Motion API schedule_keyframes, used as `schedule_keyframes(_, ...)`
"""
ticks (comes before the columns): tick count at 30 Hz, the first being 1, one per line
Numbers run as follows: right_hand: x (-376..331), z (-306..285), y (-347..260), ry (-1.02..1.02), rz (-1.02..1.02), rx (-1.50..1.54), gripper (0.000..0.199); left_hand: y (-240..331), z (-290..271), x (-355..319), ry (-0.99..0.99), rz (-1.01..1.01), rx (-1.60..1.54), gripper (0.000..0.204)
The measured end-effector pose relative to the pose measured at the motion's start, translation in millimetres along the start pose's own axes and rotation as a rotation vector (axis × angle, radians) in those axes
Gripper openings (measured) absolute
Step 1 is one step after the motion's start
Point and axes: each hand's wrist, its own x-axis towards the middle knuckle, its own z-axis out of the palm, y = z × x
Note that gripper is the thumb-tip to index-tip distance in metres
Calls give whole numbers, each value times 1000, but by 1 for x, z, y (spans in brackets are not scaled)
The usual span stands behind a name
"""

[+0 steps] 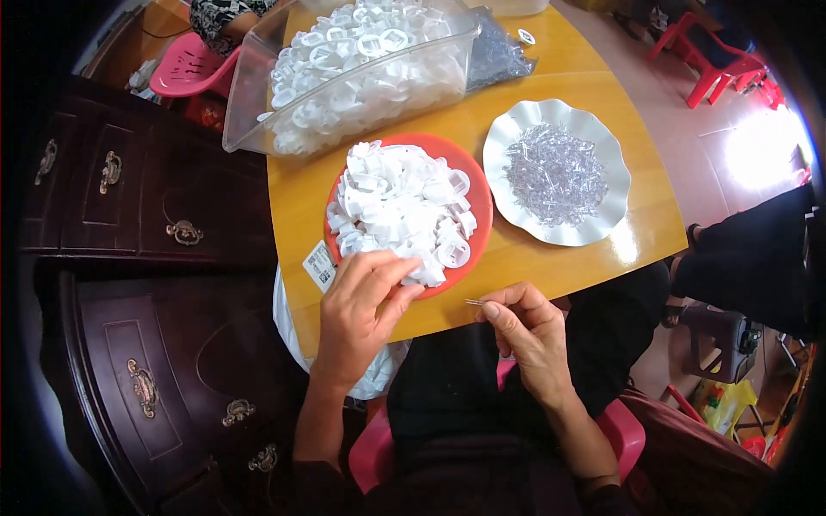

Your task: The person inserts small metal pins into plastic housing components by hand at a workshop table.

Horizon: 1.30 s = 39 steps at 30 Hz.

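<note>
A heap of white plastic parts (400, 202), some with round rings, fills a red plate (482, 193). My left hand (354, 297) is at the plate's near edge, thumb and fingers curled round a white part at the front of the heap; the fingers partly cover it. Just right of that, beyond the table's near edge, my right hand (529, 331) pinches a thin metallic pin (474, 302) between thumb and forefinger, its tips pointing left. Many thin, shiny, clear-looking pins (557, 176) lie in a white plate with a wavy rim (501, 142), right of the red one.
A clear plastic bin (245, 129) of similar white parts stands at the far left of the yellow table (637, 129). Beside it lies a bag of dark grey pieces (499, 52). A label (319, 265) is by the red plate. Dark drawers (129, 344) flank the left; another person sits beyond.
</note>
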Motion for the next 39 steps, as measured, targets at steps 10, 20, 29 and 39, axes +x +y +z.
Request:
schedule_keyframes(10,3,-4,1,-29,51,102,18,0,-7,22,-209,26,188,46)
schedule_keyframes(20,-4,-3,-2,14,-52,95,14,5,6,-11,1,-301,-911,45)
schedule_keyframes(29,-7,9,-4,-55,-310,10,10,13,34,-32,-79,-450,-1302,44)
schedule_keyframes(39,-9,11,-3,-42,-305,26,10,4,47,-37,-90,-254,-1273,42)
